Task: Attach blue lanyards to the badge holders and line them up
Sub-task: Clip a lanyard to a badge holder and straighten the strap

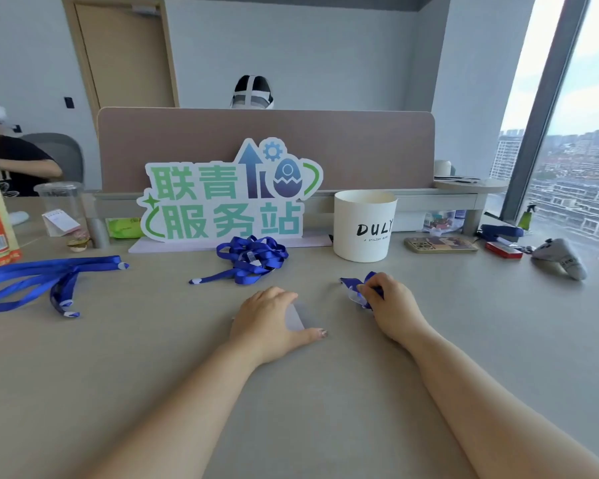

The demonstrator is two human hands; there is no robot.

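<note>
1. One spread bunch of blue lanyards (42, 274) lies at nine o'clock on the bench (153, 368).
2. One tangled heap (253, 259) sits at twelve o'clock.
3. The left hand (267, 323) rests, fingers relaxed, on one clear badge holder (296, 316).
4. The right hand (393, 305) pinches one blue lanyard (352, 282).

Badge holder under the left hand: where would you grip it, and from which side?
Pinch the badge holder by its exposed right edge, coming from the right, probably. It lies flat and thin on the table, and the left hand covers its left part, so only that edge is free.
</note>
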